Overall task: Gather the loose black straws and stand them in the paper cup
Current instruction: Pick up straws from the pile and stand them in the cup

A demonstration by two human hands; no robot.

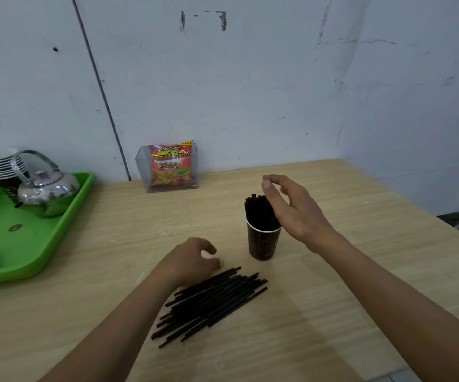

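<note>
I see the left hand (192,260) loosely curled, empty, at eleven o'clock of the loose black plastic straws (211,301). The right hand (291,208) is against the upright straws (258,210) in the dark paper cup (262,244), grip unclear.

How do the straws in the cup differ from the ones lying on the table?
The straws in the cup stand upright in a tight bundle; the loose straws lie flat on the table, fanned out slantwise. The straws in the cup are partly hidden by the paper cup and the right hand; the loose straws show nearly whole, the left hand at their upper edge. Both are thin and black.
</note>
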